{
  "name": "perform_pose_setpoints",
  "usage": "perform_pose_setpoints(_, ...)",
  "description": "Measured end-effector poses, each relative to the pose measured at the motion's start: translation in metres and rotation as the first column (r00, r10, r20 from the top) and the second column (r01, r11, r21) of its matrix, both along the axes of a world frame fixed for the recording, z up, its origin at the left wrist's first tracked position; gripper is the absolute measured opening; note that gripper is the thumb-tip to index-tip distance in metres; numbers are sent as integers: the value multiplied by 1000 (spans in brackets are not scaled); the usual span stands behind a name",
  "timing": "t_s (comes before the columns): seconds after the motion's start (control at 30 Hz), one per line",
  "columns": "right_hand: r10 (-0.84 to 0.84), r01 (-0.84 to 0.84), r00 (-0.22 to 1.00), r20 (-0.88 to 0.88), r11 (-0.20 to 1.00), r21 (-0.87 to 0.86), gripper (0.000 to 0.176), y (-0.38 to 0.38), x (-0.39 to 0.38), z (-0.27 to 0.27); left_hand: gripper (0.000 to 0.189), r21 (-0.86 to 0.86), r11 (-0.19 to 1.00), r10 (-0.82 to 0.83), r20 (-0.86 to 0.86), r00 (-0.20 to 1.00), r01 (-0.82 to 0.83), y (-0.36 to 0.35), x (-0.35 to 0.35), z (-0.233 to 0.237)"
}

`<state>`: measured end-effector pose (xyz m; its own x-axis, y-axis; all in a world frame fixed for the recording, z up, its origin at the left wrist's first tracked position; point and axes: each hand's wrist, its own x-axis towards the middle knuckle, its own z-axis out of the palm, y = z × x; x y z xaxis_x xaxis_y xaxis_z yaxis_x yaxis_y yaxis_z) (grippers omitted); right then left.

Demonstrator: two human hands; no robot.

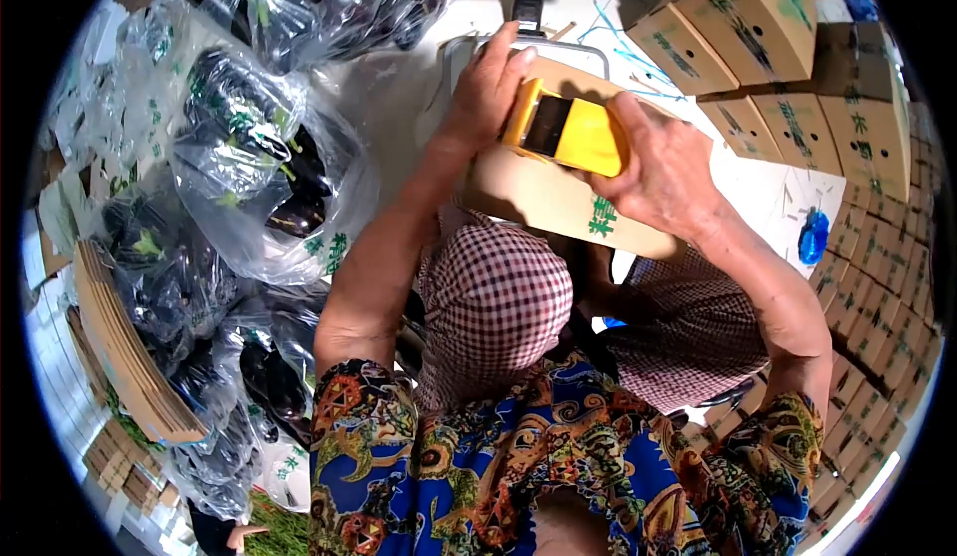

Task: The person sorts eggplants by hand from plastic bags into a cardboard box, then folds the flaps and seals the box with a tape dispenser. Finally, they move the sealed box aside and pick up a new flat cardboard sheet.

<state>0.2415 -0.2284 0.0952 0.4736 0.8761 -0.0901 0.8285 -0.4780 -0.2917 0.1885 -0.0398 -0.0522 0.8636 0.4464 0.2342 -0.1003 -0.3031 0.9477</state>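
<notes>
My right hand (668, 162) is wrapped around a yellow tape dispenser (590, 139), which rests on the top of a cardboard box (528, 192). Green printed characters mark the near side of that box. On its left end lies my left hand (485, 93), fingers stretched forward, close beside the dispenser's front end. The box sits in front of my knees, on or against a metal-rimmed stand (588, 55). How far the tape is stuck down cannot be made out.
Clear plastic bags of eggplants (299, 182) crowd the left side. Flattened cardboard sheets (135, 357) stand among them. Closed cartons (743, 28) are stacked at the upper right, with many more down the right edge. A blue bundle (813, 237) lies on the floor.
</notes>
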Motion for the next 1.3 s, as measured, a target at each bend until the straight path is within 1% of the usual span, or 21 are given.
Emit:
perform_pose_setpoints(0.03, -20, 18, 999, -28, 998, -64, 37, 0, 1, 1, 47, 105, 994, 25, 8, 1000, -26, 0, 1, 0)
perform_pose_setpoints(0.13, -19, 8, 997, -76, 990, -138, 39, 1, 6, 4, 40, 316, 948, 89, -169, 982, -32, 1, -2, 5)
perform_pose_setpoints(0.17, -28, 21, 998, -48, 989, -148, 51, -5, 11, 4, 35, 374, 927, 119, -207, 971, -34, 0, -2, 7)
perform_pose_setpoints(0.23, 61, -61, 998, 17, 998, -23, 51, -19, 13, 6, 36, 570, 821, 143, -237, 961, 19, 0, -7, 14)
perform_pose_setpoints(0.27, 94, -96, 994, 54, 995, 33, 51, -29, 14, 7, 38, 560, 828, 187, -309, 933, 20, 1, -6, 13)
perform_pose_setpoints(0.3, 108, -108, 994, -33, 994, -1, 49, -42, 20, 6, 39, 552, 833, 227, -380, 897, 23, 1, -4, 11)
perform_pose_setpoints(0.4, -55, 36, 985, -161, 992, -120, 49, -93, 36, 11, 40, 538, 842, 200, -370, 907, 33, 4, -6, 14)
perform_pose_setpoints(0.43, 3, -3, 996, -89, 1000, -4, 47, -117, 43, 10, 41, 560, 827, 215, -397, 892, 50, 4, -4, 15)
perform_pose_setpoints(0.47, -53, 55, 989, -138, 998, 11, 44, -137, 46, 9, 41, 570, 821, 193, -344, 919, 42, 7, -4, 11)
perform_pose_setpoints(0.53, -35, 35, 999, -1, 999, 38, 40, -174, 54, -5, 41, 532, 845, 145, -323, 935, 53, 10, -6, 11)
perform_pose_setpoints(0.6, -94, 94, 994, 53, 995, -11, 40, -210, 61, -18, 38, 526, 849, 175, -385, 906, 60, 7, -7, 20)
perform_pose_setpoints(0.7, -179, 180, 981, -70, 984, 0, 41, -247, 62, -38, 38, 537, 841, 193, -415, 889, 68, 13, -6, 14)
perform_pose_setpoints(0.77, -213, 210, 970, -113, 977, -40, 42, -254, 61, -49, 38, 496, 867, 171, -393, 903, 52, 13, -7, 15)
perform_pose_setpoints(0.83, -206, 209, 973, -107, 978, 14, 43, -255, 61, -54, 37, 461, 886, 128, -361, 924, 57, 13, -9, 19)
perform_pose_setpoints(0.93, -206, 213, 968, -142, 976, 36, 43, -258, 63, -65, 36, 568, 820, 85, -230, 970, 63, 15, -8, 16)
perform_pose_setpoints(0.97, -208, 216, 964, -165, 976, 33, 43, -258, 63, -75, 36, 516, 851, 118, -363, 924, 94, 15, -10, 19)
perform_pose_setpoints(1.07, -257, 287, 906, -337, 957, 42, 52, -248, 52, -103, 35, 538, 837, 135, -380, 915, 100, 16, -13, 24)
perform_pose_setpoints(1.17, -367, 412, 833, -414, 911, 22, 56, -235, 34, -124, 41, 550, 832, 185, -404, 896, 76, 31, -6, 23)
perform_pose_setpoints(1.2, -382, 425, 795, -472, 905, -17, 52, -229, 31, -129, 42, 549, 832, 191, -415, 889, 78, 33, -3, 25)
perform_pose_setpoints(1.23, -359, 479, 716, -599, 876, 49, 50, -222, 26, -140, 47, 424, 904, 190, -511, 839, 53, 32, -2, 36)
perform_pose_setpoints(1.3, -329, 530, 651, -684, 842, 100, 38, -205, 21, -149, 53, 414, 908, 155, -475, 866, 65, 42, -2, 37)
